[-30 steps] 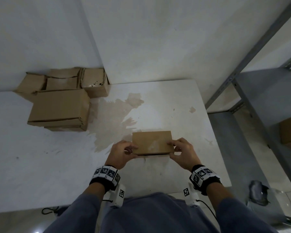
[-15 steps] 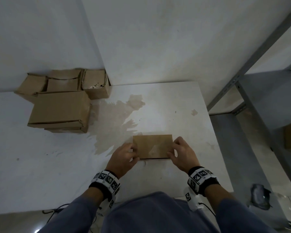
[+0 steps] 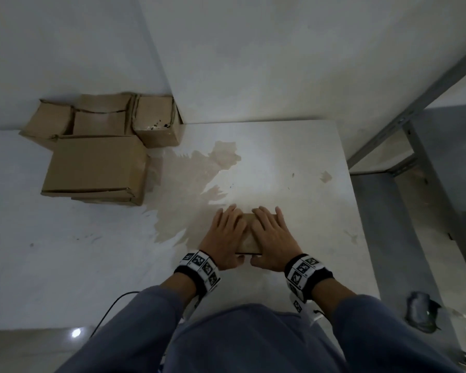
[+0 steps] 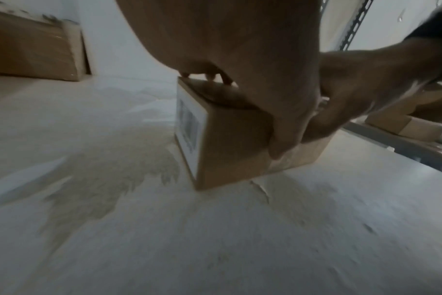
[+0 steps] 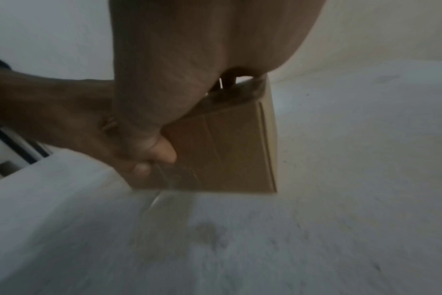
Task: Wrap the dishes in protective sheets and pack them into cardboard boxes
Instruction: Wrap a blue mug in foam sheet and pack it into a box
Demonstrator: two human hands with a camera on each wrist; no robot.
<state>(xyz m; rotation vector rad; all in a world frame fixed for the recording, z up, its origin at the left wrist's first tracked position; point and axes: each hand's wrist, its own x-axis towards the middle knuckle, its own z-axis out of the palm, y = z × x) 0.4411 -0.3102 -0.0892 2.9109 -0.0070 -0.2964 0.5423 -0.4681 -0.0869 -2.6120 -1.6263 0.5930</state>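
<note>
Clasping small cardboard box [image 3: 250, 240] on table [image 3: 293, 162], near side: left hand [image 3: 225, 238] and right hand [image 3: 272, 238] span its top, thumbs against near face. Likely closing step; next, carry it to far-left boxes [image 3: 94, 168].

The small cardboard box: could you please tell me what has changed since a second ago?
Both hands left its ends: the left hand and right hand now lie across the top of the small box, thumbs on its near face. It stays on the table; the stacked boxes are unmoved.

Box stack [image 3: 94, 168], far left of table [image 3: 280, 162]
</note>
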